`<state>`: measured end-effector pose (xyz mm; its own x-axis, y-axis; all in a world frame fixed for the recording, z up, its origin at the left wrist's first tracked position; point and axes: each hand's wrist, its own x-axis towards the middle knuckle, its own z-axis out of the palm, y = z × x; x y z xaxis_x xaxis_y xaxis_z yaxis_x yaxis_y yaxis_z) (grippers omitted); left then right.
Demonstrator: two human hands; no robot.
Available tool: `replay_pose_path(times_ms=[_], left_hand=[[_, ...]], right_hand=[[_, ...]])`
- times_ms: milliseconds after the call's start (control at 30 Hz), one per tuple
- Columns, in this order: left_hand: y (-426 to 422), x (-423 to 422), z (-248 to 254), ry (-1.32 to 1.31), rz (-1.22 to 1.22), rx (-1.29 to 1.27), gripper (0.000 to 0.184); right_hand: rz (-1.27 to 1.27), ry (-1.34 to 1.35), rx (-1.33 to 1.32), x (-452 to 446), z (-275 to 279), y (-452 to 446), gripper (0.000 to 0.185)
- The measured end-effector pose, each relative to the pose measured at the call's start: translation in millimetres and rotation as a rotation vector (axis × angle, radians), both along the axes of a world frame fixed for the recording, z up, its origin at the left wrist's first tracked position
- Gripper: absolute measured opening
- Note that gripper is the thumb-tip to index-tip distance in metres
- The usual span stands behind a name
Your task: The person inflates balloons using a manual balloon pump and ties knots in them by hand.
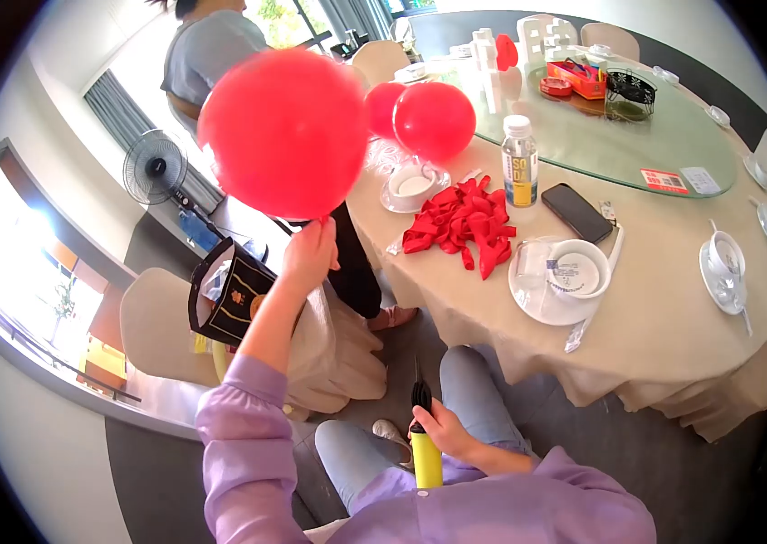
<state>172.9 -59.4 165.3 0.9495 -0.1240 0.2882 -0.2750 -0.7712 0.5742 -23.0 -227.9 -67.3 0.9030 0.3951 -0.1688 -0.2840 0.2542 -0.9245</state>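
Note:
My left hand [311,254] is raised, its fingers pinched on the neck of a large inflated red balloon [285,134]. Low near my lap, my right hand [442,428] is wrapped round a hand pump [427,461] with a yellow body and a black top, its nozzle pointing up. A pile of uninflated red balloons [463,225] lies on the table's near side. Behind the pile are two inflated red balloons, the nearer one [435,121] partly covering the other [385,109].
The round table [646,299] bears a bottle [519,161], a phone [576,212], wrapped bowls and a glass turntable [583,150]. At the left are a standing person [211,54], a fan [156,167], a chair [152,322] and a black bag [229,299].

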Motion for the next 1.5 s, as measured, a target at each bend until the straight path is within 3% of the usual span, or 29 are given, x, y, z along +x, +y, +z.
replay_pose_path(times_ms=[167, 233, 333, 367, 700, 1033, 1100, 1200, 1500], left_hand=[[1, 38, 15, 0.084, -0.043, -0.232, 0.034], [2, 49, 18, 0.071, -0.047, -0.293, 0.034], [0, 59, 19, 0.08, -0.043, -0.364, 0.033], [0, 62, 20, 0.096, -0.05, -0.446, 0.032], [-3, 87, 26, 0.097, -0.048, -0.543, 0.033], [7, 97, 48, 0.057, -0.046, -0.469, 0.033], [12, 102, 54, 0.055, -0.032, -0.45, 0.033], [17, 104, 58, 0.065, -0.038, -0.459, 0.033], [22, 107, 58, 0.138, -0.063, -0.474, 0.032]], right_hand=[[-0.055, -0.115, -0.154, 9, -20, -6, 0.036], [-0.085, -0.224, -0.398, 20, -48, -7, 0.041], [-0.122, -0.181, -0.477, 31, -93, -13, 0.045], [-0.118, -0.087, -0.36, 33, -118, -12, 0.045], [-0.045, 0.067, -0.157, 39, -127, -17, 0.039], [-0.042, 0.107, -0.066, 42, -136, -13, 0.035], [-0.024, 0.022, -0.053, 44, -133, -12, 0.023], [0.001, 0.13, 0.015, 42, -111, -18, 0.022], [0.0, 0.125, 0.004, 42, -113, -18, 0.022]])
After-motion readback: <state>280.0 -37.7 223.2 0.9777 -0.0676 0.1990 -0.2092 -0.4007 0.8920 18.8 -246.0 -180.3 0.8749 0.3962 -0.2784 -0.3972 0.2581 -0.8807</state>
